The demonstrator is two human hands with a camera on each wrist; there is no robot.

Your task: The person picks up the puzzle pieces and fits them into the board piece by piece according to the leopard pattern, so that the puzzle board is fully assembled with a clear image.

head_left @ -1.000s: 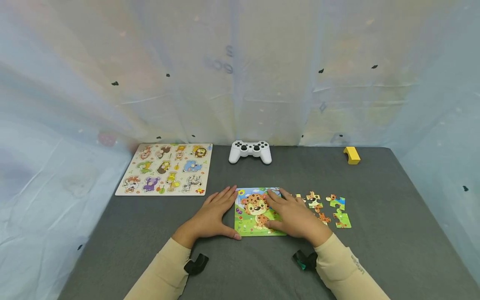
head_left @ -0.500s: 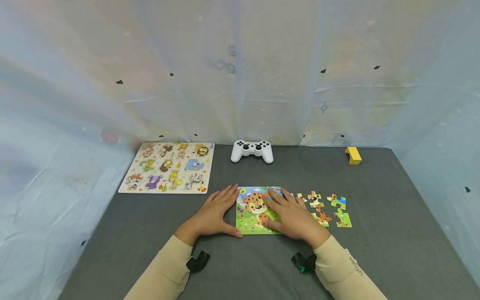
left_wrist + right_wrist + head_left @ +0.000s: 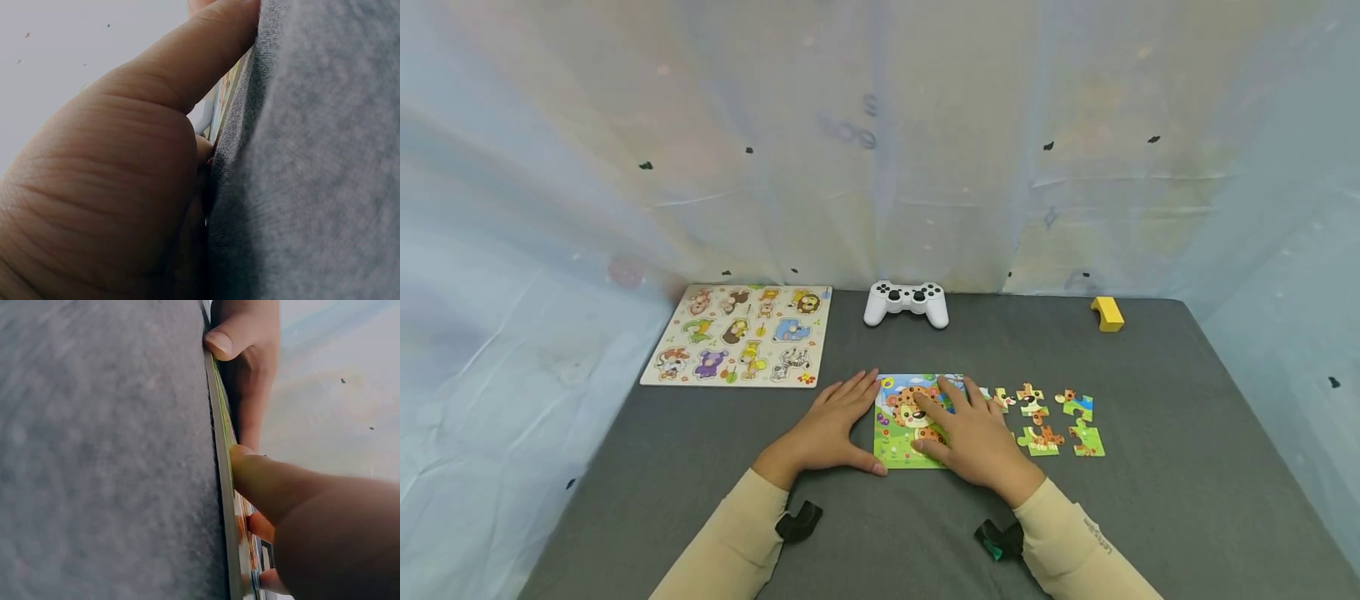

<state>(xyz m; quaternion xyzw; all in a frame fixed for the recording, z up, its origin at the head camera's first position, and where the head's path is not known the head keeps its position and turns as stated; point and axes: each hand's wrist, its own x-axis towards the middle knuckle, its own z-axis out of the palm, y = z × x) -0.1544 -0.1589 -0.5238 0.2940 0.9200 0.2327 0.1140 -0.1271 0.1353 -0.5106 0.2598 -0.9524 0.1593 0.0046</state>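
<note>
A square jigsaw puzzle (image 3: 895,450) with a cartoon leopard on green lies in the middle of the dark table. My left hand (image 3: 823,433) rests along its left edge, fingers straight, the thumb at the near left corner. Spread over the right half of the picture is my right hand (image 3: 981,437), which hides part of it. In the right wrist view, the right thumb (image 3: 300,494) touches the puzzle's top face, and the left hand (image 3: 253,331) shows beyond at the corner. Several loose jigsaw pieces (image 3: 1086,439) lie right of the right hand.
A pale animal peg board (image 3: 748,333) lies at the back left. The white game controller (image 3: 906,304) sits at the back middle, and a yellow arch block (image 3: 1107,314) is at the back right. Pale sheeting (image 3: 955,167) hangs behind the table.
My right hand has slid a little to the left over the puzzle, baring more of the loose pieces. The left hand stays at the left edge.
</note>
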